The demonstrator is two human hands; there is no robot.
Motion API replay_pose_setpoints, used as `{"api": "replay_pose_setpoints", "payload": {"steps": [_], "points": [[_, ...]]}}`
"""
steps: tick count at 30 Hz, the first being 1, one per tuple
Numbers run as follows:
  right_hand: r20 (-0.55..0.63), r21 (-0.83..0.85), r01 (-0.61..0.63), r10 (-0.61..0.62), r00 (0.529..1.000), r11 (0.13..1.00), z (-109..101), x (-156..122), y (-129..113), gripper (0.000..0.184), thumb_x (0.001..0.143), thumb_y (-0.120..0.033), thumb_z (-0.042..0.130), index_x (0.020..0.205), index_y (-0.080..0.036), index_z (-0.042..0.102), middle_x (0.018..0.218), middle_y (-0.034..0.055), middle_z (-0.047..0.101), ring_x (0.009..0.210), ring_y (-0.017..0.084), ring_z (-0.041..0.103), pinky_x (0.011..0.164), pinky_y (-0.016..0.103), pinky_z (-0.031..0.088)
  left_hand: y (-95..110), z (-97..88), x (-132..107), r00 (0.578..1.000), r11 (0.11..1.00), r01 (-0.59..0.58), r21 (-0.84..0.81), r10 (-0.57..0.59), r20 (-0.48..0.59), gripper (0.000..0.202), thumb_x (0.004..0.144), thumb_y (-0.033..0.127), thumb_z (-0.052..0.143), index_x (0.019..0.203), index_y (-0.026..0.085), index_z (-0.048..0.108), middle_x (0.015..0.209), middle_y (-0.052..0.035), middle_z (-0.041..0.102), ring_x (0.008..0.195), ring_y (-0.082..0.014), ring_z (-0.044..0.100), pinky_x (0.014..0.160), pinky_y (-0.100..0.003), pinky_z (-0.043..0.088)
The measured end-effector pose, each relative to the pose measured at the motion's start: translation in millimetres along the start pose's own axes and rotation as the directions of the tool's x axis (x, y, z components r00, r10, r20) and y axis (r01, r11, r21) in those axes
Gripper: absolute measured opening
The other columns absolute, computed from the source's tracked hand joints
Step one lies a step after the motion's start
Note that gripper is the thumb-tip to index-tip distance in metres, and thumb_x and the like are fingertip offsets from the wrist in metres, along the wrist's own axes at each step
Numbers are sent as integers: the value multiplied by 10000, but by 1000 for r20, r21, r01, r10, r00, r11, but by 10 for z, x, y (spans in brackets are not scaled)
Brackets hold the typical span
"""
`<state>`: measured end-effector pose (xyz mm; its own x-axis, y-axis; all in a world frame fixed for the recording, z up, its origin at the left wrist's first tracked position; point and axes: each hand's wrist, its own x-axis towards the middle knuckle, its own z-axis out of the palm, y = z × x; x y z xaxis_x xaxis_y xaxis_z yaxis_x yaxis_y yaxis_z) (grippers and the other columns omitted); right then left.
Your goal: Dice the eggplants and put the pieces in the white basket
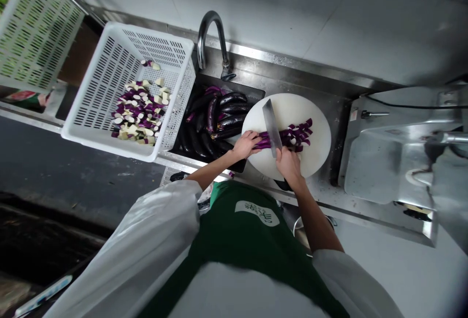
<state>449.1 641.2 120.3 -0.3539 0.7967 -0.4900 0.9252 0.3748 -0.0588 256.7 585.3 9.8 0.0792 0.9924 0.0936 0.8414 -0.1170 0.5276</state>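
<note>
On the round white cutting board (252, 113) lie long purple eggplant strips (263, 141), pressed at their left end by my left hand (247, 145). My right hand (288, 163) is wrapped around the handle of a cleaver (271, 122). Its broad blade stands across the strips, just right of my left fingers. To the right of the blade, cut eggplant pieces (300, 132) are gathered on the board. Whole dark eggplants (214, 118) fill the sink at the board's left. My right hand hides the cleaver's handle.
A white plastic basket (91, 91) with eggplant chunks (141, 110) stands left of the sink. A curved faucet (212, 18) rises behind the eggplants. At right is a metal slicing machine (380, 157). Another basket (40, 30), with green vegetables, is far left.
</note>
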Motion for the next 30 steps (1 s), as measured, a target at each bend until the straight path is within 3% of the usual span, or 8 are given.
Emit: {"api": "replay_pose_setpoints", "payload": {"steps": [4,10,15,19,25,30], "points": [[43,-9,2,-2,999,1000,57,92,-106,362,1076,-309,369,1190,-112,651,1106,204,731,1035,270,698,852,310,453,-101,100,-52,999,996,-31,-80,32,19,326,958,303,660,1266,196,668,1290,-118,593,1218,-274,539,1020,-427,532],[3,-6,15,-15,1000,1000,129,306,-214,391,1083,-314,339,1180,-101,652,1111,199,733,1021,266,700,828,305,454,-130,146,-23,998,987,-54,-154,55,4,295,972,266,629,1254,188,668,1271,-124,595,1233,-265,549,1036,-425,541],[-31,-35,23,-24,999,999,64,163,-105,415,1084,-337,330,1190,-97,651,1073,205,734,996,274,697,828,312,449,-142,143,-38,997,981,-73,-180,71,-19,279,982,254,597,1247,198,663,1238,-115,597,1216,-259,558,1076,-447,517],[9,-44,37,-36,999,998,79,50,-111,399,1083,-332,345,1175,-108,662,1087,207,733,1013,274,697,831,310,453,-147,166,-27,996,976,-85,-200,82,-24,278,981,266,598,1241,191,664,1256,-127,593,1219,-267,553,1083,-464,511],[0,-6,34,-34,999,999,198,253,-304,371,1084,-306,363,1179,-95,654,1108,206,736,1022,264,710,828,300,454,-139,140,-7,997,982,-78,-172,77,-13,258,989,289,597,1202,168,679,1257,-140,595,1191,-275,563,1052,-450,529],[-14,-4,59,-59,998,998,155,295,-266,369,1086,-322,362,1157,-115,660,1100,188,741,1030,267,708,822,303,453,-135,70,-172,995,988,-73,-135,64,-73,367,951,370,667,1259,171,656,1289,-142,583,1239,-292,528,1098,-485,501]]}}
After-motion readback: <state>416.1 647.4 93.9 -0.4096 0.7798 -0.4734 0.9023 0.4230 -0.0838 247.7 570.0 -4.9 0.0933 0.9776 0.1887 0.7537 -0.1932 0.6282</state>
